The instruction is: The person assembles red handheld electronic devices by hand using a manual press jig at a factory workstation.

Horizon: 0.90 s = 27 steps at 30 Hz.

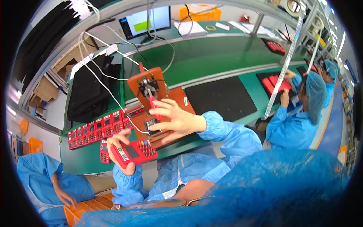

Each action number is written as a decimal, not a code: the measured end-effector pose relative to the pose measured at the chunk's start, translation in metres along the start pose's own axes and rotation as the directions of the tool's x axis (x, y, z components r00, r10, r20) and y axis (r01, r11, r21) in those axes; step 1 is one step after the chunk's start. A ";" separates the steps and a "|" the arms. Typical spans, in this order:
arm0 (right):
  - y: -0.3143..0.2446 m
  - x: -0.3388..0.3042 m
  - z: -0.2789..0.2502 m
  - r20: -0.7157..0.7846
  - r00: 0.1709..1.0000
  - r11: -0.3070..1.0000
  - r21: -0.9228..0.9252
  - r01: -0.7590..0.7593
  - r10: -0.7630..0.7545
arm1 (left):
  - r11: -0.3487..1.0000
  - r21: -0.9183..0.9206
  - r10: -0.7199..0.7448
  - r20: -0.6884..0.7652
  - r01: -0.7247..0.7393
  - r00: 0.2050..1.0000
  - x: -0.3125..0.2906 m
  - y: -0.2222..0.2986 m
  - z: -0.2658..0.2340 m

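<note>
My left hand (120,145) is closed around a red handheld payment terminal (137,152), tilted with its screen and keypad facing up. My right hand (179,119) reaches over a brown test fixture (166,106), its fingers hooked over the red handle (154,104) of a metal toggle clamp (148,87) while the thumb points away below. Under those fingers, a small dark block (152,127) sits on the fixture base. A small red digital display (136,112) is set beside it. The far side of the handle is hidden by my fingers.
A row of red terminals (90,132) lies to the left, with another terminal (105,151) in front. Black mats (221,99) cover parts of the green bench. White cables (102,81) hang over the fixture near a monitor (147,22). Co-workers (298,117) sit at right; one person (53,189) is at lower left.
</note>
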State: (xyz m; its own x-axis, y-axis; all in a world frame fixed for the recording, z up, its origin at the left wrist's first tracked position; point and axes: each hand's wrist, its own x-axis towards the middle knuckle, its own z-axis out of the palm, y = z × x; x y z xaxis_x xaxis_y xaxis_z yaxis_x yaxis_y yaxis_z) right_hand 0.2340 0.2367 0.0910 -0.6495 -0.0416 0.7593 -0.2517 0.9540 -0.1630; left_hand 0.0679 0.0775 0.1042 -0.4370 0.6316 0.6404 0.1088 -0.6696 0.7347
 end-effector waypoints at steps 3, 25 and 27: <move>-0.030 0.003 -0.008 -0.111 0.994 0.987 0.159 0.007 0.011 | 0.950 0.021 0.299 0.242 -0.313 0.923 0.028 -0.004 0.050; 0.106 -0.296 -0.154 -0.540 0.352 0.127 -0.408 -0.904 0.764 | 0.605 0.351 0.555 0.458 -0.715 0.695 0.152 0.003 0.113; 0.112 -0.259 -0.142 -0.468 0.498 0.272 -0.469 -0.840 0.730 | 0.609 0.425 0.566 0.359 -0.670 0.742 0.230 -0.010 0.111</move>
State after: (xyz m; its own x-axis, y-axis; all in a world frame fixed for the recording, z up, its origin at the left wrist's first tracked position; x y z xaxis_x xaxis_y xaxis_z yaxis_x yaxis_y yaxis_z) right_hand 0.4758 0.3961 -0.0346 -0.1709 0.8149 0.5538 0.8135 0.4338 -0.3873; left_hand 0.0659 0.2725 0.2689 0.0575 0.2298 0.9715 0.7386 -0.6645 0.1135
